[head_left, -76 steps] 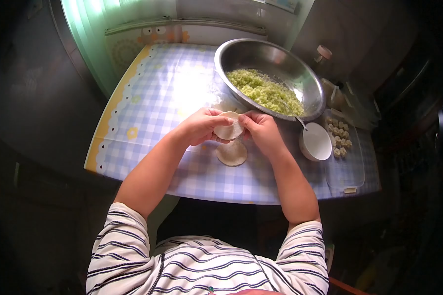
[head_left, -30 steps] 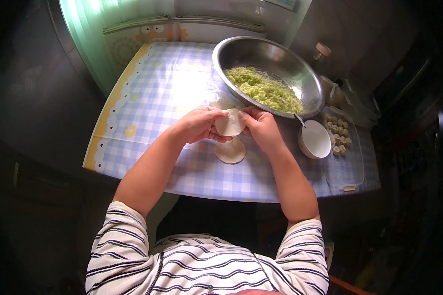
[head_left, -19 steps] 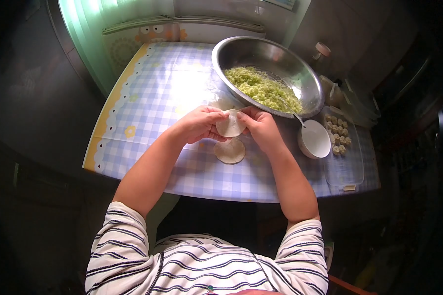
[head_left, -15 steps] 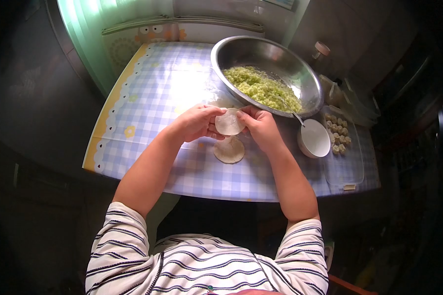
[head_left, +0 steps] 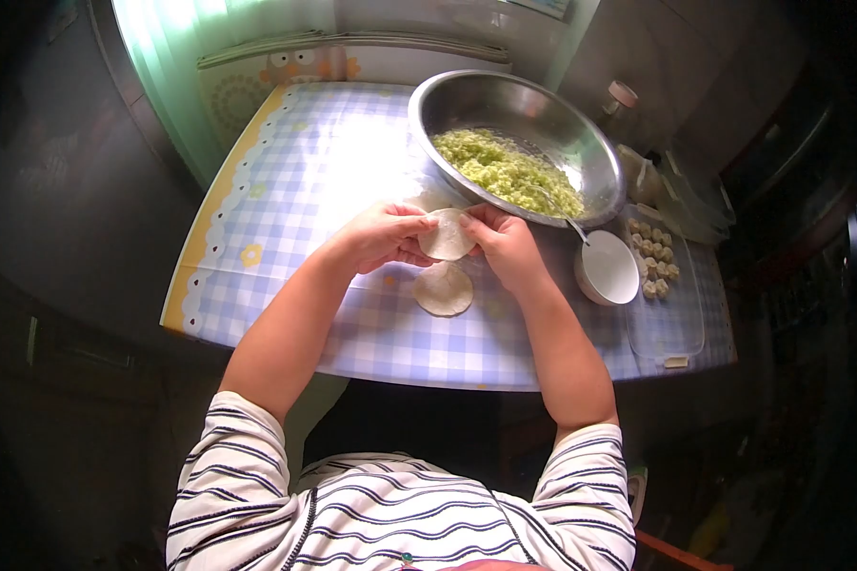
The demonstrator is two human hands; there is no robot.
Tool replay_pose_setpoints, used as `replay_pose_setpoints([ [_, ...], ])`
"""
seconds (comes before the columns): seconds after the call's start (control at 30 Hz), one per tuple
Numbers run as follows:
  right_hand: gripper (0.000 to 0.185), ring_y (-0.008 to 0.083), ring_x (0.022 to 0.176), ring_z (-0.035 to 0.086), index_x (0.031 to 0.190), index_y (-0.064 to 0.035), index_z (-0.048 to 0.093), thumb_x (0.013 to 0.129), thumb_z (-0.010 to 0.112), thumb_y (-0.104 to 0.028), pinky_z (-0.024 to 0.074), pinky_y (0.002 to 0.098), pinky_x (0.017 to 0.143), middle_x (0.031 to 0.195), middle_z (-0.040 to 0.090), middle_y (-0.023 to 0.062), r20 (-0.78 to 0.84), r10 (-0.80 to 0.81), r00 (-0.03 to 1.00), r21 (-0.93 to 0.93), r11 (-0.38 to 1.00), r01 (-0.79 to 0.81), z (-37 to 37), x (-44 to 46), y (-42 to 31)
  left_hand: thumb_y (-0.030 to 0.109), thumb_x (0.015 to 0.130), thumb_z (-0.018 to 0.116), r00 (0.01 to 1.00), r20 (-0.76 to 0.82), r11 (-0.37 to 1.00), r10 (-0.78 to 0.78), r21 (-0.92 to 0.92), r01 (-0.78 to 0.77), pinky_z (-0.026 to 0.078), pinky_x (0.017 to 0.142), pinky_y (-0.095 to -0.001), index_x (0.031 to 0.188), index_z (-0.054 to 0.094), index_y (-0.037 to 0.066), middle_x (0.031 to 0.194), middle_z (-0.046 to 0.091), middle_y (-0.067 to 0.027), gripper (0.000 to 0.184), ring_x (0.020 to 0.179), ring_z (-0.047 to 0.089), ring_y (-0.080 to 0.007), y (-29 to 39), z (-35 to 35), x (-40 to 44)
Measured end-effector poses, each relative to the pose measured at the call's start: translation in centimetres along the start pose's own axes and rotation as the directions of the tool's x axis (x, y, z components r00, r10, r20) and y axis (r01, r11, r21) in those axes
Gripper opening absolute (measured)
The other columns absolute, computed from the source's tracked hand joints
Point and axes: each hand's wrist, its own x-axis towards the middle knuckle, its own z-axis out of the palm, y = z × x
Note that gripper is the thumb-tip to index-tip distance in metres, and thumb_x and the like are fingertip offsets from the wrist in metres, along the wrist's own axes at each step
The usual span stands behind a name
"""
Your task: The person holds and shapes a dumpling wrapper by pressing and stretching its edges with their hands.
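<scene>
A round, pale dumpling wrapper (head_left: 447, 238) is held up between my two hands above the table. My left hand (head_left: 392, 235) pinches its left edge, and my right hand (head_left: 494, 233) grips the right edge with thumb and fingers. Just below it, a second round dough wrapper (head_left: 444, 291) lies flat on the checked tablecloth. Beyond my hands stands a large steel basin (head_left: 581, 124) with chopped green filling (head_left: 505, 171) in it. A spoon handle (head_left: 577, 230) sticks out over the basin's near rim.
To the right is a white bowl (head_left: 607, 269). Beside it, a clear plastic tray (head_left: 671, 333) holds several small shaped dumplings (head_left: 653, 257). A jar with a pink lid (head_left: 623, 94) stands behind the basin. The blue-checked tablecloth (head_left: 286, 228) stretches left to a yellow border.
The held wrapper has shifted very slightly to the right, and my left fingers have changed their hold on its edge. Everything else stays in place.
</scene>
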Motion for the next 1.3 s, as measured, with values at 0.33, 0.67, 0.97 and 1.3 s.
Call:
replay_pose_setpoints([
  [0.33,0.021,0.0087,0.067,0.053,0.091,-0.0003,0.061,0.084,0.06,-0.02,0.0423,0.0217,0.06,0.079,0.061,0.0039,0.04,0.023,0.999,-0.068,0.997,-0.02,-0.2,-0.1,-0.2,0.02,0.084,0.061,0.993,0.12,1.0,-0.018,0.026,0.015,0.053,0.074,-0.0313,0.104,0.055,-0.005,0.095,0.061,-0.0143,0.032,0.083,0.063,-0.0229,-0.7,-0.3,0.5],
  [0.67,0.024,0.0097,0.066,0.053,0.089,0.0007,0.061,0.083,0.061,-0.022,0.0433,0.0225,0.059,0.079,0.061,0.0046,0.032,0.053,0.998,-0.13,0.99,-0.048,-0.3,-0.2,-0.6,0.022,0.085,0.06,0.995,0.096,0.999,-0.029,-0.043,0.033,0.053,0.073,-0.0331,0.103,0.056,-0.003,0.093,0.062,-0.0148,0.031,0.081,0.064,-0.0238,0.1,0.0,-0.2],
  [0.97,0.023,0.0099,0.064,0.053,0.087,0.0012,0.061,0.083,0.061,-0.021,0.0433,0.0226,0.058,0.077,0.061,0.0046,0.038,0.046,0.998,-0.147,0.988,-0.04,-0.6,0.0,-0.4,0.023,0.087,0.057,0.998,0.062,0.999,0.004,-0.034,-0.002,0.053,0.072,-0.0326,0.103,0.056,-0.003,0.093,0.063,-0.0143,0.031,0.08,0.064,-0.0216,-0.4,-0.5,0.4],
  [1.3,0.022,0.0095,0.065,0.053,0.089,0.0006,0.062,0.082,0.061,-0.02,0.0434,0.0224,0.059,0.077,0.061,0.0041,0.042,0.047,0.998,-0.168,0.985,-0.04,-0.3,0.0,-0.5,0.022,0.086,0.058,0.999,0.051,0.999,0.016,-0.034,-0.014,0.053,0.069,-0.0306,0.103,0.056,-0.003,0.093,0.062,-0.0129,0.03,0.079,0.064,-0.0192,-0.7,-0.6,0.7],
])
